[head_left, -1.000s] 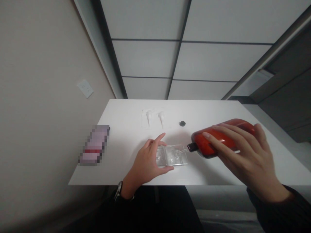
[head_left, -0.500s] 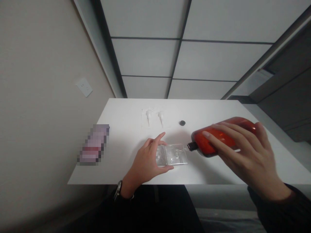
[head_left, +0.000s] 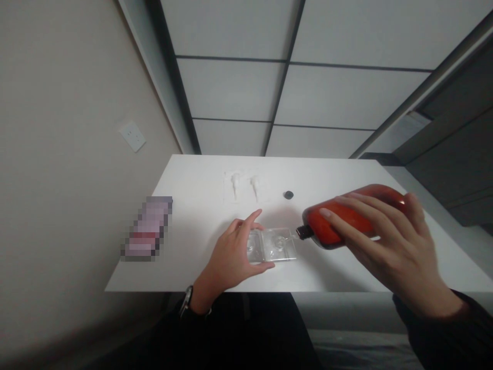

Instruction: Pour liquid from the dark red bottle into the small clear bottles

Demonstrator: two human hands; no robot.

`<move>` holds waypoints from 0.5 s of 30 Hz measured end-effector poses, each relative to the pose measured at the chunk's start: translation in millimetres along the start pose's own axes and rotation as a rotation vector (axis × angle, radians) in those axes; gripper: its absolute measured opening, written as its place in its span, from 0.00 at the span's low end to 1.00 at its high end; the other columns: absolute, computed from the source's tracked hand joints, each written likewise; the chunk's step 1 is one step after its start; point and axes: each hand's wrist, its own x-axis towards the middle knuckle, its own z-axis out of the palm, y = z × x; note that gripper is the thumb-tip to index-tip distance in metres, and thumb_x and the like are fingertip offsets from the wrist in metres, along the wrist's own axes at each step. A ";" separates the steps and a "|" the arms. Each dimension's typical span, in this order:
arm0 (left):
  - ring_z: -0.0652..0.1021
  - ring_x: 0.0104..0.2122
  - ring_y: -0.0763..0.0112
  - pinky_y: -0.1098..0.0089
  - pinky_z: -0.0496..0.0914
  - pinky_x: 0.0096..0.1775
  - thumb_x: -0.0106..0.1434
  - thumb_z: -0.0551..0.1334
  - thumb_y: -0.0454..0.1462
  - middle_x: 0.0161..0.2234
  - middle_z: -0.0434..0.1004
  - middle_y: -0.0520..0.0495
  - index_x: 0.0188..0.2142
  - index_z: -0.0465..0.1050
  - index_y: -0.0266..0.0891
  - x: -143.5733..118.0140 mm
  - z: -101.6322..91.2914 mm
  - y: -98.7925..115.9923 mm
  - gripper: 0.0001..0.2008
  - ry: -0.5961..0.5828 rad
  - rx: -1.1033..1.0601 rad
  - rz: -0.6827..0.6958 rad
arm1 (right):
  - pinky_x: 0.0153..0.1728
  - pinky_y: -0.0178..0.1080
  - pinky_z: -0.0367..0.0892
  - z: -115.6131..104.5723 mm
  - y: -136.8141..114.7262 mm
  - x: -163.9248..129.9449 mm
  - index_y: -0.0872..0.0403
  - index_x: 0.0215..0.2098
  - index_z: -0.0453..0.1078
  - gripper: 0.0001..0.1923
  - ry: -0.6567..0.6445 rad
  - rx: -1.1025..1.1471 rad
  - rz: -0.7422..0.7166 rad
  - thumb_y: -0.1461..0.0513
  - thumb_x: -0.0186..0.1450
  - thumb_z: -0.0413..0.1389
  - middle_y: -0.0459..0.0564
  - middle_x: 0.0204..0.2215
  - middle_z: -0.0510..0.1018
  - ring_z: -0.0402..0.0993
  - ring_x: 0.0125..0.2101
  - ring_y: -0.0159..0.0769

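Note:
My right hand (head_left: 396, 246) grips a red bottle (head_left: 370, 200) tilted on its side, its dark uncapped neck pointing left. Just left of the neck lies a clear plastic case (head_left: 285, 252) with round hollows; whether liquid passes between the bottle's mouth and the case's spout-like edge, I cannot tell. My left hand (head_left: 233, 252) is closed round the left part of the case, thumb along the near edge and fingers over the far one. A watch circles the left wrist.
A small black cap (head_left: 288, 195) lies behind the case. Two white nozzle-like pieces (head_left: 254, 187) sit farther back on the white table (head_left: 192, 205). A blurred pink item (head_left: 148, 226) is at the left edge, beside the wall.
Almost nothing has changed. Both hands keep their holds, and the bottle stays tilted at the same spot; the view has shifted very slightly.

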 end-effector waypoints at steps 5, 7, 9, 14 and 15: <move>0.75 0.55 0.50 0.49 0.71 0.58 0.53 0.81 0.39 0.57 0.78 0.43 0.73 0.47 0.47 0.2 -0.2 0.0 0.58 -0.002 -0.001 -0.002 | 0.60 0.67 0.69 -0.9 1.0 2.7 0.43 0.80 0.38 0.49 -0.003 -0.008 -0.034 0.72 0.71 0.58 0.60 0.62 0.78 0.79 0.57 0.58; 0.75 0.55 0.50 0.49 0.71 0.58 0.53 0.80 0.39 0.57 0.79 0.43 0.73 0.47 0.47 0.3 -0.2 0.1 0.58 -0.002 -0.004 -0.001 | 0.61 0.67 0.68 -1.2 1.3 3.1 0.44 0.80 0.39 0.49 0.004 -0.007 -0.041 0.72 0.70 0.58 0.61 0.62 0.78 0.80 0.57 0.59; 0.75 0.55 0.51 0.50 0.71 0.58 0.53 0.80 0.39 0.57 0.79 0.43 0.73 0.47 0.47 0.3 -0.4 0.3 0.57 -0.004 -0.007 -0.003 | 0.62 0.66 0.67 -1.5 1.6 3.0 0.44 0.80 0.39 0.49 0.007 -0.006 -0.041 0.72 0.70 0.59 0.61 0.62 0.78 0.80 0.57 0.58; 0.75 0.56 0.51 0.50 0.71 0.58 0.53 0.81 0.39 0.57 0.79 0.43 0.72 0.47 0.45 0.6 -0.6 0.9 0.57 -0.009 0.000 -0.008 | 0.63 0.65 0.66 -3.0 1.8 2.7 0.43 0.80 0.40 0.48 0.007 -0.012 -0.045 0.72 0.71 0.58 0.59 0.63 0.78 0.79 0.57 0.56; 0.74 0.56 0.51 0.50 0.71 0.59 0.53 0.81 0.39 0.57 0.78 0.43 0.72 0.47 0.45 0.8 -0.5 0.9 0.57 -0.010 0.001 -0.008 | 0.63 0.65 0.66 -3.3 1.8 3.0 0.43 0.80 0.40 0.48 0.009 -0.011 -0.048 0.72 0.71 0.58 0.58 0.62 0.78 0.79 0.58 0.56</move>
